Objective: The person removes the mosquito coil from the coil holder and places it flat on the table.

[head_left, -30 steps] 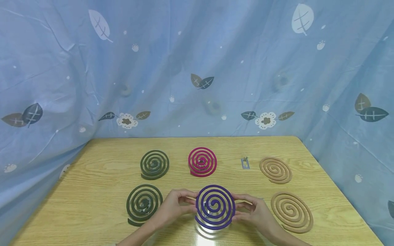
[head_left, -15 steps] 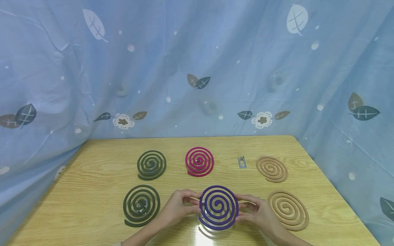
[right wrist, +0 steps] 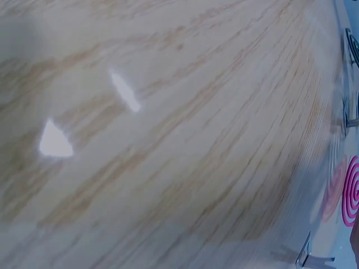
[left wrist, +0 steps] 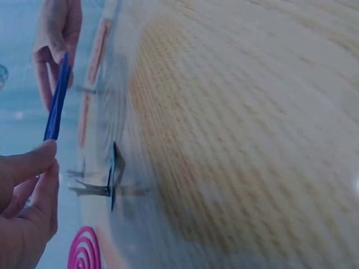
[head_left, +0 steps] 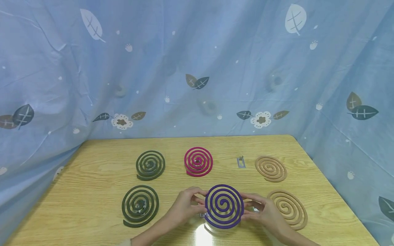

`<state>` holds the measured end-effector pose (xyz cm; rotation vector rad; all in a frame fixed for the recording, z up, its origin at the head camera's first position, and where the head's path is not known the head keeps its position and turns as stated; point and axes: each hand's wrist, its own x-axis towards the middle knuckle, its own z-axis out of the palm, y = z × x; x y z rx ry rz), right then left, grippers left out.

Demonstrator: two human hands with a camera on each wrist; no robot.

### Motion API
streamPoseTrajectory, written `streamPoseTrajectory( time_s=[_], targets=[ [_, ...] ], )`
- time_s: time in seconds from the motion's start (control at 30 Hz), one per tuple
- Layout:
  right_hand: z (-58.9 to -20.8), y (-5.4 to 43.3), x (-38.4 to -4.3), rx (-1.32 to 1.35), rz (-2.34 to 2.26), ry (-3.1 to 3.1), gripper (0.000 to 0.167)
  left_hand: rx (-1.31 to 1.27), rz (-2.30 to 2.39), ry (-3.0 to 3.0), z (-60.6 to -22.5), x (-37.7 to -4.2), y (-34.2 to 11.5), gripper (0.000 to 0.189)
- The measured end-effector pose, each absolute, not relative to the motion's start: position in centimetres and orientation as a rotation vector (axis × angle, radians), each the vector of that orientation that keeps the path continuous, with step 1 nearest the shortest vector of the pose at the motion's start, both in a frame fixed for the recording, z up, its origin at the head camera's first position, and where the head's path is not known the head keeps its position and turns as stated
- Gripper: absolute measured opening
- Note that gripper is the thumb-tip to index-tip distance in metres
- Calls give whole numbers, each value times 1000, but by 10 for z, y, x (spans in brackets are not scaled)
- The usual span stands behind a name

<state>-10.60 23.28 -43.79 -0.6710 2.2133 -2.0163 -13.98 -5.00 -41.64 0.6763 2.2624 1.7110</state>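
Observation:
My left hand (head_left: 188, 206) and right hand (head_left: 261, 212) pinch a purple mosquito coil (head_left: 223, 206) by its left and right edges. It hangs raised over the table near the front. In the left wrist view the purple coil (left wrist: 56, 109) is seen edge-on, apart from the tabletop, with thumb and fingers on either side of it. One small metal coil stand (head_left: 203, 215) shows just left of the coil, by my left fingertips. Another metal stand (head_left: 255, 209) is partly hidden behind my right hand.
On the wooden table (head_left: 101, 191), a pink coil (head_left: 198, 162) sits over a metal stand. Dark green coils (head_left: 150, 165) (head_left: 140, 206) are at left, tan coils (head_left: 270, 168) (head_left: 287, 208) at right. A bare metal stand (head_left: 241, 162) is at the back. A blue curtain (head_left: 172, 51) hangs behind.
Both hands have carried the purple coil to the right. The metal stand that showed through its spirals now lies at its left edge. The head view has shifted slightly.

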Motion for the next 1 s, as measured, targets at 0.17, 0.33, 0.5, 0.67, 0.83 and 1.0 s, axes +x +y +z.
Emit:
streamPoseTrajectory(
  time_s=[0.17, 0.33, 0.5, 0.67, 0.83, 1.0],
  targets=[
    [-439, 240, -107, -672, -1994, 2226, 57, 722, 1655, 2295, -416, -142, -42, 48],
    [-440, 247, -108, -658, -1941, 2265, 57, 726, 1609, 2318, -416, -143, -36, 52],
    [-442, 253, -110, -680, -1938, 2226, 56, 727, 1528, 2357, -416, -143, -30, 53],
    [-443, 260, -114, -747, -1913, 2158, 57, 796, 1337, 2488, -416, -143, -25, 55],
    [-439, 262, -114, -645, -1840, 2215, 57, 817, 1204, 2550, -414, -144, -21, 58],
    [-438, 260, -113, -621, -1821, 2259, 55, 816, 1161, 2576, -412, -143, -18, 62]
  ],
)
